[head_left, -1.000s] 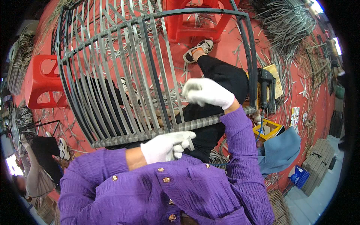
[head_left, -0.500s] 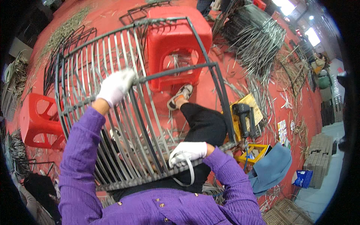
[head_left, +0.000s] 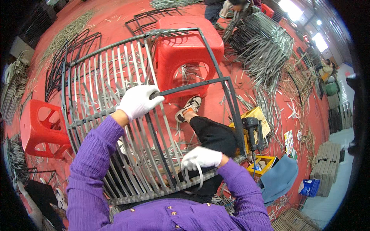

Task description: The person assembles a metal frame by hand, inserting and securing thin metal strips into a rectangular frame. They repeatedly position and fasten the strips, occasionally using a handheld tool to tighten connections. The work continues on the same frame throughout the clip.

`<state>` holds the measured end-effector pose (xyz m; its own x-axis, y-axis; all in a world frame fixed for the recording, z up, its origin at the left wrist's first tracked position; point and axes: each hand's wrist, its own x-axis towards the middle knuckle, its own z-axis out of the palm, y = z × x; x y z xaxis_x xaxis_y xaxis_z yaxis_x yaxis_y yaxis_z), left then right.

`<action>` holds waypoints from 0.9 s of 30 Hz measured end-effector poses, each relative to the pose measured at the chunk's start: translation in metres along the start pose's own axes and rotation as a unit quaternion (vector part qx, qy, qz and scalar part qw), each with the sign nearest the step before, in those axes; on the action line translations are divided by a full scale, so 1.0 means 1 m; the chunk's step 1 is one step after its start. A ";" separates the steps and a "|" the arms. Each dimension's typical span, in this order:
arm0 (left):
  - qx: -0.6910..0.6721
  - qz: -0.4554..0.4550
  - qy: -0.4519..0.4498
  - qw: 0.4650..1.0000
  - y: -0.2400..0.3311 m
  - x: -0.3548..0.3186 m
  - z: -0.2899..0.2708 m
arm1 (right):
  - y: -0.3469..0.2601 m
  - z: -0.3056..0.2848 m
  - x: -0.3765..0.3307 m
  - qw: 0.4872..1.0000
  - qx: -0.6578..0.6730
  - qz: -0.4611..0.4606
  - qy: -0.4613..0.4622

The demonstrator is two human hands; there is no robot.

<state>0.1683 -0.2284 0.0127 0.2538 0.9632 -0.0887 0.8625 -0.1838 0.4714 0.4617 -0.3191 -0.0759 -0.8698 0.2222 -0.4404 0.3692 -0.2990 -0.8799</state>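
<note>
A weaving workshop: pale strips (head_left: 150, 59) strung across a dark frame (head_left: 194, 86), a thick bundle of grey strips (head_left: 266, 46) near the far right corner of the red floor (head_left: 115, 11), scattered offcuts (head_left: 293, 111), a nail gun (head_left: 251, 123).

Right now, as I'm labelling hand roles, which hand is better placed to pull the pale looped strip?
The right hand, most likely: the pale strip curves down from it, by the wrapped near rail. The left hand is farther off, at the middle crossbar.
</note>
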 end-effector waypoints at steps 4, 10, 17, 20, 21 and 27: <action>-0.078 0.013 -0.031 0.996 -0.010 0.005 -0.004 | -0.082 -0.054 0.019 0.976 -0.145 -0.137 0.093; -0.132 0.011 0.002 0.991 -0.013 0.001 -0.006 | -0.170 -0.122 0.094 0.821 -0.434 -0.235 0.288; -0.171 -0.008 0.091 0.981 -0.011 -0.004 0.005 | -0.150 -0.140 0.126 0.857 -0.427 -0.147 0.249; -0.099 0.107 0.235 0.961 0.001 -0.011 0.016 | -0.155 -0.140 0.122 0.871 -0.415 -0.149 0.215; -0.028 0.123 0.264 0.956 0.005 -0.012 0.020 | -0.158 -0.138 0.121 0.859 -0.437 -0.165 0.210; -0.045 0.053 0.244 0.967 0.005 -0.010 0.033 | -0.157 -0.135 0.126 0.875 -0.422 -0.076 0.226</action>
<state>0.1841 -0.2451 -0.0133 0.0828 0.9214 0.3796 0.7958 -0.2904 0.5314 0.3381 -0.1191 -0.0176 -0.7827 0.6003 -0.1645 0.5358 0.5153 -0.6689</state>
